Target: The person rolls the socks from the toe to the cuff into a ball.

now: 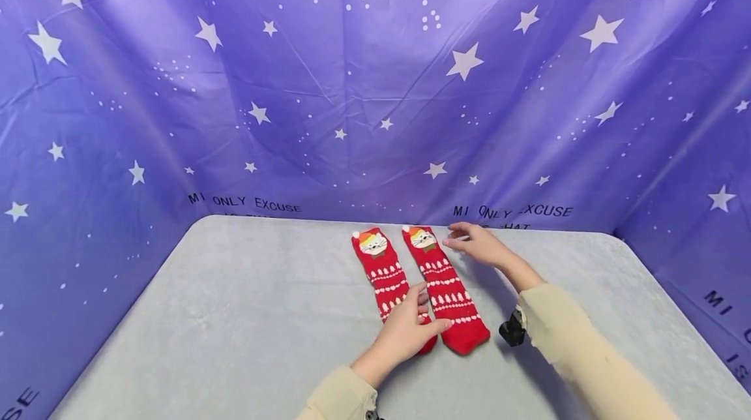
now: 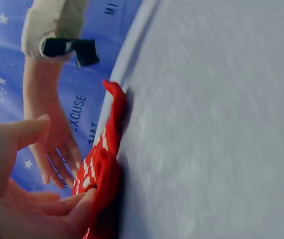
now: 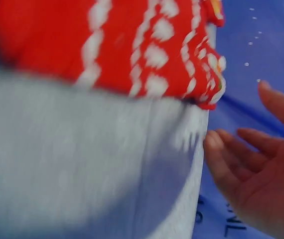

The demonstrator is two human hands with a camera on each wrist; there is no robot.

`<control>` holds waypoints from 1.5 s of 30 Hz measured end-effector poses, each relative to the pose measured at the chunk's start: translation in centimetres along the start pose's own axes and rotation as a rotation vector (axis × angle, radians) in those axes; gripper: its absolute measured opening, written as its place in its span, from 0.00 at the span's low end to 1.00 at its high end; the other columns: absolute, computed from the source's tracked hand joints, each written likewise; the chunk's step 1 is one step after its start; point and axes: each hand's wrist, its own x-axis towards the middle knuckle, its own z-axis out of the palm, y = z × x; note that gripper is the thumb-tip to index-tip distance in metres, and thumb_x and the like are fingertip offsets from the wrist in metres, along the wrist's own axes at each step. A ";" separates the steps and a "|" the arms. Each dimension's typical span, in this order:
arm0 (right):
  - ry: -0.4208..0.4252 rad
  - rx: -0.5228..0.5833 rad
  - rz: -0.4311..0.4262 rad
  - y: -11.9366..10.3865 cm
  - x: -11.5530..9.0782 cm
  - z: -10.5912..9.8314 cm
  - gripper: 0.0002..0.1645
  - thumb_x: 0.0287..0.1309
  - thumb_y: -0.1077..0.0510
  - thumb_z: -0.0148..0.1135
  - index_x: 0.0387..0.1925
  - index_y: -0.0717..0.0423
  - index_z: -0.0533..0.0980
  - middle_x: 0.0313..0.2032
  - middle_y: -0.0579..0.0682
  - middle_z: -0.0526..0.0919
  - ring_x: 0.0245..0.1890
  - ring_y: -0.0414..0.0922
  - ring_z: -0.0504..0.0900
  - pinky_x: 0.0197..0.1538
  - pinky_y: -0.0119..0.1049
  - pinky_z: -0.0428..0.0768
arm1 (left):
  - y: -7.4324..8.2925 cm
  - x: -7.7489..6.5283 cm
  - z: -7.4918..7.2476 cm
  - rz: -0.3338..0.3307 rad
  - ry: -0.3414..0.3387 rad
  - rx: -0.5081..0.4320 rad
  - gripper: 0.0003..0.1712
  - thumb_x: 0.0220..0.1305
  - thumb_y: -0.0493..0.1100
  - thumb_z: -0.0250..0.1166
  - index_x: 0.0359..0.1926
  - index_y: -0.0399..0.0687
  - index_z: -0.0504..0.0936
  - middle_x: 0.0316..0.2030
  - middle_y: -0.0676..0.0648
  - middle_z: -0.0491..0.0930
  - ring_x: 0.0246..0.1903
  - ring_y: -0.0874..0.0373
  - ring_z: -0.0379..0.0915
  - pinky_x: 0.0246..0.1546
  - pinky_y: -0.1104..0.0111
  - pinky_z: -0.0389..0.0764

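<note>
Two red socks with white patterns and a cat face in an orange hat lie side by side, faces toward the far edge. Over the lower part of the left sock (image 1: 384,270) is my left hand (image 1: 407,325), its thumb stretched to the lower end of the right sock (image 1: 448,293). In the left wrist view, its fingertips (image 2: 84,199) touch red fabric while the thumb stands away from it. My right hand (image 1: 478,244) hovers beside the upper end of the right sock, fingers loosely extended, holding nothing. The right wrist view shows that palm (image 3: 261,184) apart from the sock.
A grey table (image 1: 235,315) with rounded far corners lies beneath the socks. Purple cloth (image 1: 346,81) with white stars and lettering hangs behind and at both sides. A black device (image 1: 512,330) sits at the right sleeve's cuff.
</note>
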 end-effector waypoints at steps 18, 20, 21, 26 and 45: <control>0.040 0.321 0.385 -2.2 3.4 2.9 0.25 0.65 0.65 0.57 0.59 0.79 0.68 0.38 0.58 0.84 0.28 0.36 0.81 0.35 0.32 0.86 | 0.1 0.8 1.1 -0.092 0.083 -0.112 0.18 0.59 0.37 0.71 0.50 0.44 0.79 0.42 0.47 0.80 0.32 0.64 0.79 0.32 0.72 0.78; 0.034 0.364 0.393 -2.4 3.5 3.1 0.27 0.64 0.65 0.58 0.60 0.79 0.67 0.34 0.54 0.84 0.27 0.36 0.81 0.35 0.32 0.86 | -0.1 0.8 1.2 -0.090 0.119 -0.121 0.16 0.58 0.37 0.71 0.47 0.44 0.80 0.39 0.48 0.80 0.30 0.66 0.78 0.31 0.73 0.77; 0.032 0.396 0.401 -2.5 3.5 3.1 0.28 0.64 0.65 0.59 0.61 0.78 0.67 0.32 0.51 0.84 0.27 0.35 0.81 0.35 0.31 0.86 | -0.2 0.8 1.3 -0.082 0.139 -0.131 0.15 0.58 0.37 0.71 0.46 0.43 0.80 0.39 0.48 0.80 0.30 0.66 0.78 0.31 0.74 0.77; 0.002 0.573 0.373 -3.1 3.4 2.4 0.32 0.68 0.64 0.56 0.68 0.73 0.62 0.30 0.44 0.84 0.27 0.35 0.83 0.37 0.30 0.86 | -0.3 0.6 0.8 -0.034 0.225 -0.217 0.13 0.58 0.34 0.70 0.44 0.41 0.78 0.36 0.48 0.79 0.28 0.67 0.76 0.28 0.74 0.78; -0.056 0.546 0.240 -7.5 6.7 7.0 0.25 0.65 0.65 0.57 0.62 0.69 0.70 0.43 0.55 0.84 0.30 0.36 0.82 0.37 0.30 0.84 | -2.3 -3.1 -4.4 -0.116 0.182 -0.443 0.20 0.61 0.26 0.62 0.53 0.34 0.70 0.47 0.39 0.74 0.29 0.63 0.79 0.29 0.67 0.85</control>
